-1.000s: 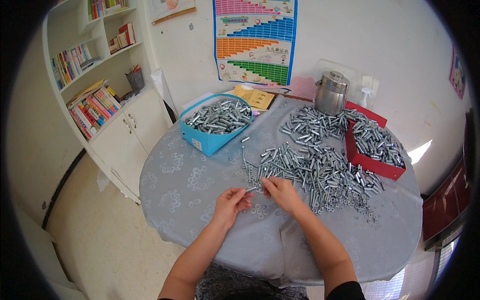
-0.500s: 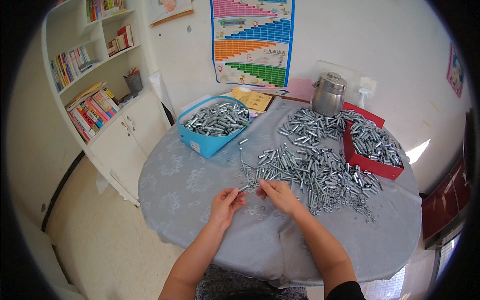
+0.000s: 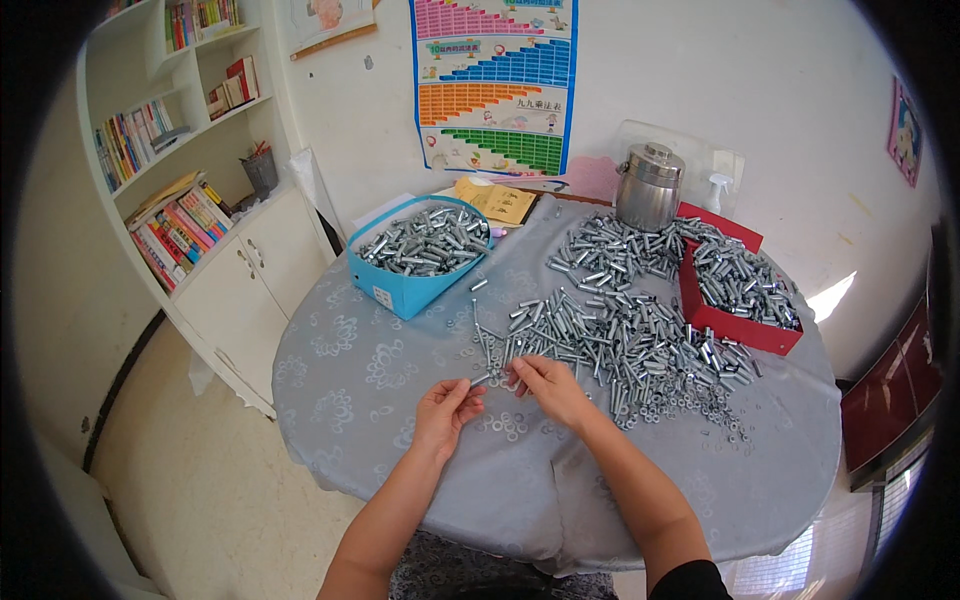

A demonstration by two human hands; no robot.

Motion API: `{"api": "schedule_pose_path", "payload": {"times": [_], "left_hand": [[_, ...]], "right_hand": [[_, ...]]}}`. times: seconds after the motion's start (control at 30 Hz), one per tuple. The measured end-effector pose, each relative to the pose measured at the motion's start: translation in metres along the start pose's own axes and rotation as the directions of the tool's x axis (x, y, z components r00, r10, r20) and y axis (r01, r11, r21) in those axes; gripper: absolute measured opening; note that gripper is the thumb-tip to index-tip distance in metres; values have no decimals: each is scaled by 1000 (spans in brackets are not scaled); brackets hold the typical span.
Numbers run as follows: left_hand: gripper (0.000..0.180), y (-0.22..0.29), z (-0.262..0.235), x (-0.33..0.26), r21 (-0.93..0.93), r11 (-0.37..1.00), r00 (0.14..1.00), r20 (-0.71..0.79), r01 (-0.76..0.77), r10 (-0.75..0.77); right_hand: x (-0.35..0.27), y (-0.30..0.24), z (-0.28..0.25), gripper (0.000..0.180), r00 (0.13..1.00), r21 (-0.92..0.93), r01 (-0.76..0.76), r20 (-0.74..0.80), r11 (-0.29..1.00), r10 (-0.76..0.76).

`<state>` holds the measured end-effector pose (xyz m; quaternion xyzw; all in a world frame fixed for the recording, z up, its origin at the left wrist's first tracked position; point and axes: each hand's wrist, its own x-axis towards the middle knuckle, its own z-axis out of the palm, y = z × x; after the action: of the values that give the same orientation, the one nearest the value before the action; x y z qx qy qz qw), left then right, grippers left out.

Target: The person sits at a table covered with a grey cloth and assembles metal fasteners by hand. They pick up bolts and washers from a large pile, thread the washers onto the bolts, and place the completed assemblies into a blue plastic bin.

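Observation:
My left hand is closed on a short silver metal bolt, which sticks out past the fingertips to the right. My right hand hovers close by at the near edge of the hardware pile. Its thumb and fingers are pinched together above some loose washers; whatever lies between them is too small to make out. Beyond both hands, a broad heap of silver bolts and metal sleeves spreads over the grey tablecloth. Small nuts or washers are scattered along the heap's near right edge.
A blue fabric bin full of metal sleeves stands at the back left. On the right is a red box heaped with more hardware. Behind the pile stand a steel canister and a yellow booklet. A white bookshelf is at left.
The whole view has shifted slightly. My left hand keeps the bolt in about the same place, and my right fingertips remain near the loose washers with only a small movement.

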<state>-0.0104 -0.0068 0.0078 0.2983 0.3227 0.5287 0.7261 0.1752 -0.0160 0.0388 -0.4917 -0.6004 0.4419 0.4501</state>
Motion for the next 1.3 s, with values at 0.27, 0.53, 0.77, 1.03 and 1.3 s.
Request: {"api": "schedule_pose_path", "payload": {"times": [0.27,0.53,0.77,1.03,1.3], "left_hand": [[16,-4,-4,5,1,999,996,-74,-44,44],[19,-1,-1,1,30,989,978,-145,-148,151],[23,35,4,48,110,953,921,-249,-281,300],[35,116,21,133,468,785,873,-54,-406,484],[17,20,7,118,857,312,876,275,-410,396]], "right_hand": [[-1,-1,-7,35,991,-74,-78,106,994,86],[3,23,-60,8,800,-907,-141,-341,398,-493],[2,27,-65,10,856,-908,-285,-386,308,-344],[4,36,-72,17,839,-887,-262,-404,381,-365],[4,35,-74,11,830,-865,-209,-404,456,-386]]}}
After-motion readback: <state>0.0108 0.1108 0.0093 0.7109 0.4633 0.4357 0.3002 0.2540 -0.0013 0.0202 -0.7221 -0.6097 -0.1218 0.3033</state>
